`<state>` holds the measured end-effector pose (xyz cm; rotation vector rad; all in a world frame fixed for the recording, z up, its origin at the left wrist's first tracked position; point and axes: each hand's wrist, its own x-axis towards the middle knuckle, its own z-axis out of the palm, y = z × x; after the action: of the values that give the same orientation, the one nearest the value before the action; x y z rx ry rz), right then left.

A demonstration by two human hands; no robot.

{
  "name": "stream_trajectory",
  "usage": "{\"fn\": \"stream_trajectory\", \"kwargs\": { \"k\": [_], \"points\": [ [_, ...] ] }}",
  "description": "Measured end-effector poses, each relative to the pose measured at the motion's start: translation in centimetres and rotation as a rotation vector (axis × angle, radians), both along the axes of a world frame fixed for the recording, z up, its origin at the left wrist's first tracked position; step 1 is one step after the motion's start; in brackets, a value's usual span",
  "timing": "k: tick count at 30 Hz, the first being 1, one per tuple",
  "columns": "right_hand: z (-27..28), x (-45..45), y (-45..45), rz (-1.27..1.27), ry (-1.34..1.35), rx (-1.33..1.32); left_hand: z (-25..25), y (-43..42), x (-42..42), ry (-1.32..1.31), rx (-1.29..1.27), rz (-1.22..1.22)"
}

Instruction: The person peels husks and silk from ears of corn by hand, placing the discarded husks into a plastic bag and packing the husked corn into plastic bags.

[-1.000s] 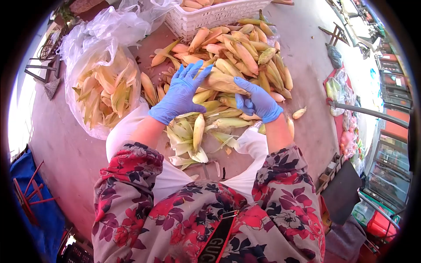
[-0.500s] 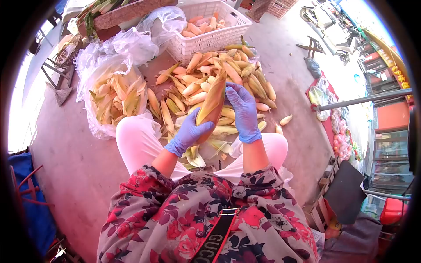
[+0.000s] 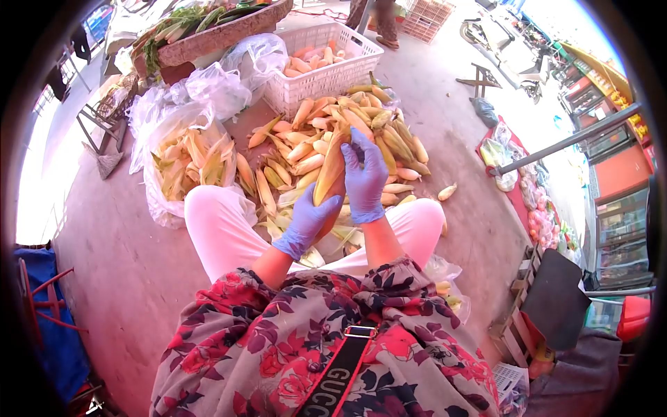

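Note:
An ear of corn in its husk (image 3: 331,169) is held upright and slightly tilted between my hands, in front of my knees. My left hand (image 3: 310,219), in a blue glove, wraps round its lower part. My right hand (image 3: 365,175), also gloved, has its fingers bent against the upper right side of the husk, near the tip. Behind them lies a pile of corn ears (image 3: 399,142) on the ground. Loose pale husks (image 3: 278,226) lie below my left hand, between my legs.
A clear plastic bag of husks (image 3: 163,201) stands at the left. A white crate (image 3: 295,90) with peeled ears is beyond the pile. Farther back are a tray of vegetables (image 3: 208,42) and a person's feet (image 3: 388,42). A single ear (image 3: 447,192) lies at the right.
The ear, level between both hands a second ago, now points up. My left hand has moved to its lower part and my right hand to its upper side. The camera view has shifted, showing more background.

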<state>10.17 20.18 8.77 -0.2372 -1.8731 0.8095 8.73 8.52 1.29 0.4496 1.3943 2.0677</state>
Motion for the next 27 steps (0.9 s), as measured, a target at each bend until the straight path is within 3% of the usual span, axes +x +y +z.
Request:
{"fn": "stream_trajectory", "kwargs": {
  "k": [2, 3, 6, 12, 16, 18, 22, 24, 27],
  "points": [
    [1.2, 0.5, 0.3, 0.153, -0.002, -0.046, 0.1, -0.3, -0.2, 0.038, 0.004, -0.004],
    [1.2, 0.4, 1.2, 0.168, -0.014, 0.133, 0.5, -0.6, -0.4, 0.140, -0.073, 0.013],
    [0.9, 0.8, 1.7, 0.284, -0.051, -0.041, 0.5, -1.0, -0.5, 0.213, -0.088, 0.032],
    [0.6, 1.6, 2.4, 0.203, -0.204, 0.173, 1.3, -1.5, -0.1, 0.035, -0.066, 0.100],
    [2.7, 1.2, 1.6, 0.259, -0.097, 0.177, 0.3, -2.1, -1.7, 0.187, -0.168, 0.089],
    [3.4, 0.7, 1.8, 0.296, -0.177, 0.250, 0.4, -2.3, -1.9, 0.227, -0.202, 0.033],
    [2.4, 0.2, 1.5, 0.394, -0.280, 0.138, 1.8, -3.3, -1.5, 0.235, -0.256, -0.053],
    [1.1, 0.0, 2.2, 0.517, -0.300, -0.118, 1.8, -3.8, -1.5, 0.250, -0.240, -0.028],
    [2.1, 0.4, 3.3, 0.509, -0.509, -0.043, -0.4, -4.4, -1.6, 0.315, -0.233, -0.056]
  ]
}}
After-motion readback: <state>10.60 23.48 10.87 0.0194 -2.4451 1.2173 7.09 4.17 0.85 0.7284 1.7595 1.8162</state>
